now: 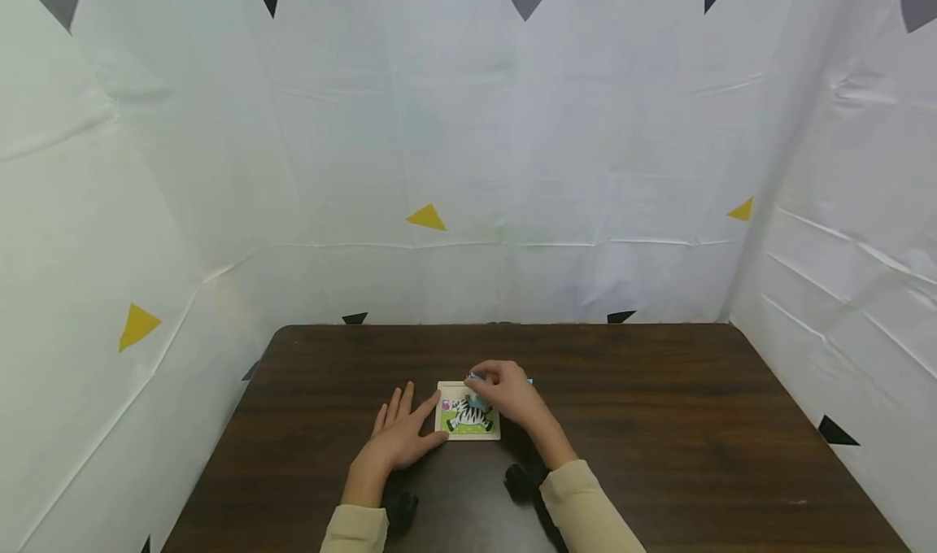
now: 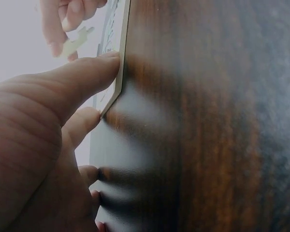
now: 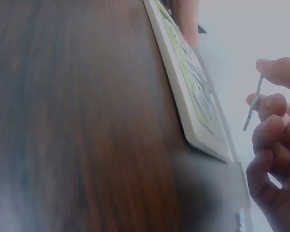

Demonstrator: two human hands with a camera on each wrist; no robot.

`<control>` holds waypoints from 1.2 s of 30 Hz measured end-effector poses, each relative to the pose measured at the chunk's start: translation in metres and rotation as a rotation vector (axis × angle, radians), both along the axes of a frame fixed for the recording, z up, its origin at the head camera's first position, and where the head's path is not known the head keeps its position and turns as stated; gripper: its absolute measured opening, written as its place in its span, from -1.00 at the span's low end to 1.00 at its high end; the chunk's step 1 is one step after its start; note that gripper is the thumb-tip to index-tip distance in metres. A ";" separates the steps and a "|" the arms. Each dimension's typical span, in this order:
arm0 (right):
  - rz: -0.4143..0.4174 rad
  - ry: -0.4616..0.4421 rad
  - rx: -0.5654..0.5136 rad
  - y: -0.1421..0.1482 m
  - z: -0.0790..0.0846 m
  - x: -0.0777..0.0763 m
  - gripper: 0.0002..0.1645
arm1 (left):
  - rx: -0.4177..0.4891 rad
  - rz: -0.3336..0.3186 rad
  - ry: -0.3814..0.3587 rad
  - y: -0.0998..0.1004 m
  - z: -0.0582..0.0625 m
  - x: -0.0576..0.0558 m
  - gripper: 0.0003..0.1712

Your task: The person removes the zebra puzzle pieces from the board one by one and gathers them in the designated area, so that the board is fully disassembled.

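A small square jigsaw board (image 1: pixel 468 437) with a zebra picture lies on the table, partly assembled inside its pale frame. My left hand (image 1: pixel 398 441) rests at its left side, fingers spread. In the left wrist view, the thumb (image 2: pixel 94 72) of that hand touches the board's edge. Above the board's upper right part, my right hand (image 1: pixel 508 394) pinches a thin puzzle piece (image 3: pixel 253 104) between thumb and fingers, held apart from the board. The piece's printed face is mostly hidden by the fingers. Part of the board's upper right is covered by the right hand.
A bit of blue, likely another puzzle piece (image 1: pixel 530 381), shows just beyond the right hand. The dark wooden table (image 1: pixel 659 423) stretches to both sides. White sheeting (image 1: pixel 512 146) with coloured triangles hangs behind and beside it.
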State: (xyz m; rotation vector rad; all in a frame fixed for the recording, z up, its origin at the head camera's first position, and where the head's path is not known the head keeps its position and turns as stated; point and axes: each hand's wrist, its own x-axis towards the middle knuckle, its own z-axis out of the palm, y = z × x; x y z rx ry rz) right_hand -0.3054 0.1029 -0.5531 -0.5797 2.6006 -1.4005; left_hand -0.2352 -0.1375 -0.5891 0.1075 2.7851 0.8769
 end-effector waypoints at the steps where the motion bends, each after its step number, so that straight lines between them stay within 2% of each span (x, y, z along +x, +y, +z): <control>1: -0.008 0.009 0.009 0.002 0.002 0.002 -0.48 | -0.003 0.002 0.004 0.000 -0.001 0.000 -0.02; 4: -0.034 0.029 0.039 0.009 0.006 0.005 -0.48 | -0.011 0.009 0.006 0.002 0.001 0.001 -0.03; 11: -0.100 0.070 0.086 0.024 0.017 0.009 -0.48 | 0.005 0.027 -0.012 0.005 0.015 0.005 -0.07; 15: -0.138 0.083 0.126 0.036 0.020 0.008 -0.53 | 0.000 0.033 -0.018 0.006 0.010 0.002 -0.06; 17: -0.152 0.091 0.139 0.044 0.020 0.008 -0.54 | 0.002 0.032 -0.019 0.005 0.004 0.000 -0.04; 22: -0.161 0.095 0.136 0.062 0.024 0.007 -0.50 | -0.022 0.034 -0.003 0.003 -0.009 -0.005 -0.02; 24: -0.159 0.091 0.147 0.069 0.026 0.006 -0.49 | -0.027 0.034 0.006 0.002 -0.010 -0.005 -0.03; 32: -0.241 0.170 0.451 0.100 0.025 0.000 -0.52 | -0.024 0.029 0.022 0.001 -0.012 -0.006 -0.03; 36: -0.229 0.132 0.502 0.111 0.021 -0.003 -0.55 | -0.030 0.028 0.023 0.001 -0.012 -0.005 -0.03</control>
